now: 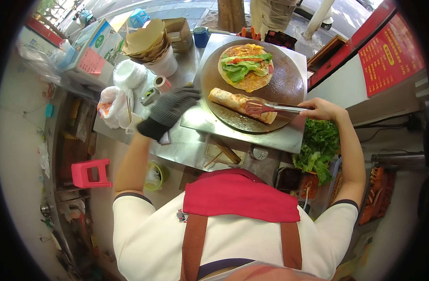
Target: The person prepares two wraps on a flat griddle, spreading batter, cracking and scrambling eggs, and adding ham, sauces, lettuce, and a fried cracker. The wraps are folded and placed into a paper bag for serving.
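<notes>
My right hand [321, 109] grips metal tongs [286, 108] with slotted reddish-brown heads. They rest over a rolled, browned wrap [232, 102] on the front of the round griddle [288, 77]. Behind the roll lies a flat pancake [249, 82] with egg, topped by green lettuce [235, 72], a strip of red sauce and what looks like a pink slice of meat. My left hand [172, 109], in a grey-and-black glove, is stretched out beside the griddle's left rim, slightly blurred. Its fingers are extended, with nothing visible in them; the palm is hidden.
Left of the griddle stand paper bags [144, 38] in a white bucket [165, 63], a tape dispenser [149, 96] and plastic bags [112, 105]. Leafy lettuce [316, 147] lies under my right forearm. A shaker [259, 152] sits below the griddle's front edge. A person [274, 14] stands beyond the counter.
</notes>
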A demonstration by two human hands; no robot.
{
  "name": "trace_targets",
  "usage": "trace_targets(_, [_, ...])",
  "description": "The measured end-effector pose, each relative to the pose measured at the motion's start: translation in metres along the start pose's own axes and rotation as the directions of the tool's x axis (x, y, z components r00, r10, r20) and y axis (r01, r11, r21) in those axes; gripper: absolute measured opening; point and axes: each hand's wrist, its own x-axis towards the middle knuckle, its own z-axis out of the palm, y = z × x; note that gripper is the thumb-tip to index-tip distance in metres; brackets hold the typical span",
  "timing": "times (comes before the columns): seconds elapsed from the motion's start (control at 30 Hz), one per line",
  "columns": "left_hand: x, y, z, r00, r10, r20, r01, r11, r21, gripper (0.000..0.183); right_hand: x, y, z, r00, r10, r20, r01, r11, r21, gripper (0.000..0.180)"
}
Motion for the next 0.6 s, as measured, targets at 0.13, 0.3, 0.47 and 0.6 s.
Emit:
trace_targets(0.13, [0.034,0.005,0.087,0.931,0.291,0.221,-0.366,0.728,0.579,0.074,0.012,0.005,-0.013,0.984,0.099,0.146,-0.123,0.978,0.167,0.04])
trace_targets(0.3, [0.068,-0.023,0.127,0.918,0.311,0.247,-0.396,0.664,0.634,0.088,0.014,0.023,-0.002,0.984,0.112,0.139,-0.152,0.936,0.317,0.042])
trace_targets(0.47, [0.082,-0.025,0.128,0.906,0.325,0.271,-0.423,0.663,0.618,0.089,-0.036,0.034,0.026,0.969,0.191,-0.154,-0.102,0.886,0.453,0.034])
trace_targets(0.6, [0.088,-0.017,0.132,0.917,0.301,0.263,-0.399,0.66,0.637,0.091,-0.07,0.004,0.096,0.911,0.307,-0.275,-0.015,0.692,0.722,0.035])
